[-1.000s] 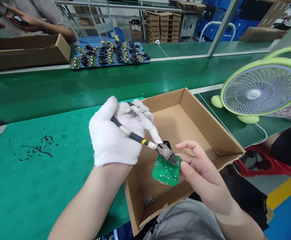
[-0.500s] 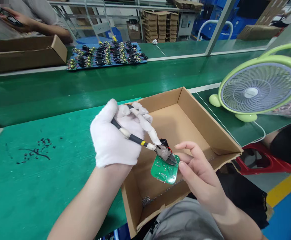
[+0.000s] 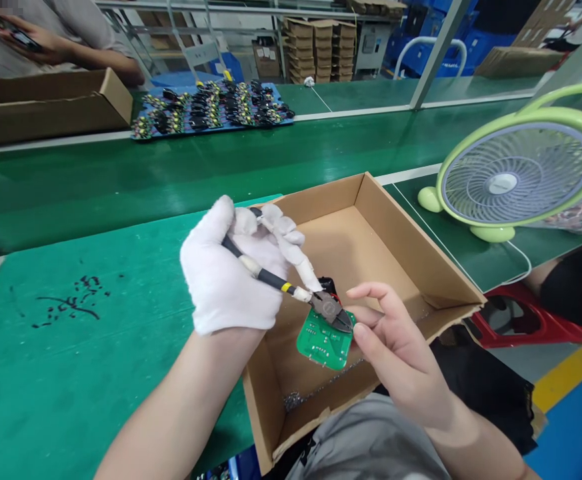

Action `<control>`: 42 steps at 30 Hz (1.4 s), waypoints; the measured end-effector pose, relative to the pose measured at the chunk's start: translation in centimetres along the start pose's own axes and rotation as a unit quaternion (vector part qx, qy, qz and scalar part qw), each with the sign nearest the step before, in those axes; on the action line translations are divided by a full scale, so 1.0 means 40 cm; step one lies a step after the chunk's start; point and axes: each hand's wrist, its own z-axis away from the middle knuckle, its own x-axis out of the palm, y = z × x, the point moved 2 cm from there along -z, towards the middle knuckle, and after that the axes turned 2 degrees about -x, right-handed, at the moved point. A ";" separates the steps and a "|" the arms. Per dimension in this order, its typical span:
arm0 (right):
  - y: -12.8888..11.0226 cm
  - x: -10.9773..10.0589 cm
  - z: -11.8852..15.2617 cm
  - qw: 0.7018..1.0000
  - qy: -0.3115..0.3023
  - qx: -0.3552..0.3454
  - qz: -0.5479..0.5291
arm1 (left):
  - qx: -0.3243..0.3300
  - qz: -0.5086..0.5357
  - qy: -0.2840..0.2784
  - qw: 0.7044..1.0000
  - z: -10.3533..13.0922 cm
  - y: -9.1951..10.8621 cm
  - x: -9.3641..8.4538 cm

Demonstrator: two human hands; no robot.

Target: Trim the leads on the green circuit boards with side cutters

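With the cutters [image 3: 329, 305] lying across my gloved left palm, I have the left hand [image 3: 221, 283] curled round both handles, which stand spread apart. Their fingers' grip looks secure rather than squeezed tight. My bare right hand [image 3: 405, 350] has thumb and forefinger clamped on the right edge of a green circuit board [image 3: 323, 345], its other fingers loosely bent and clear of the work. The board hangs tilted over the near part of an open carton [image 3: 415, 250], apart from its floor, with its soldered face towards me. A black component [image 3: 327, 285] and a bit of red wire show just behind the cutters' head.

I judge the step in hand to be trimming: the blade tips lie at the board's upper right corner, just beside my right thumb. Whether the blades have anything between them I cannot tell. Small metal bits [image 3: 292, 401] in the carton's near corner look like clippings, which fits that reading.

For the next move, I'd want the pinch firm and the thumb out of the blades' path, the tips set flat on one lead, then a short squeeze of the handles, letting any offcut drop into the carton.
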 end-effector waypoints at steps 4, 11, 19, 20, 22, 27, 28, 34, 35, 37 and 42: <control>0.003 0.000 0.001 1.000 -0.009 0.018 -0.004 | 0.016 -0.023 0.009 1.000 0.005 0.005 -0.007; 0.000 0.008 -0.004 0.999 -0.020 0.033 -0.013 | 0.038 -0.016 -0.008 0.999 0.028 0.019 0.011; 0.001 0.007 -0.003 0.998 -0.028 0.050 -0.014 | 0.015 -0.025 -0.047 0.998 0.014 0.018 -0.001; 0.000 0.007 -0.003 0.998 -0.022 0.050 -0.011 | 0.012 -0.024 -0.052 0.998 0.012 0.018 -0.003; -0.002 0.006 -0.005 0.999 -0.008 0.049 -0.007 | 0.015 -0.023 -0.038 0.999 0.008 0.018 -0.003; -0.004 0.007 -0.009 0.998 0.006 0.055 0.001 | 0.021 -0.007 -0.001 1.000 0.005 0.019 0.010; -0.004 0.008 -0.009 0.998 0.007 0.056 0.001 | 0.020 -0.001 -0.002 1.000 0.005 0.019 0.012; -0.005 0.008 -0.009 0.998 0.011 0.056 0.009 | 0.002 0.038 0.001 0.999 0.003 0.018 0.006; -0.005 0.009 -0.009 0.998 0.011 0.054 0.009 | 0.000 0.041 -0.007 0.999 0.002 0.017 0.005; -0.006 0.010 -0.010 0.999 0.011 0.051 0.008 | 0.001 0.043 -0.016 0.999 0.000 0.014 0.004; -0.006 0.008 -0.011 0.998 0.017 0.059 -0.009 | -0.010 0.046 0.009 0.999 -0.011 0.012 -0.001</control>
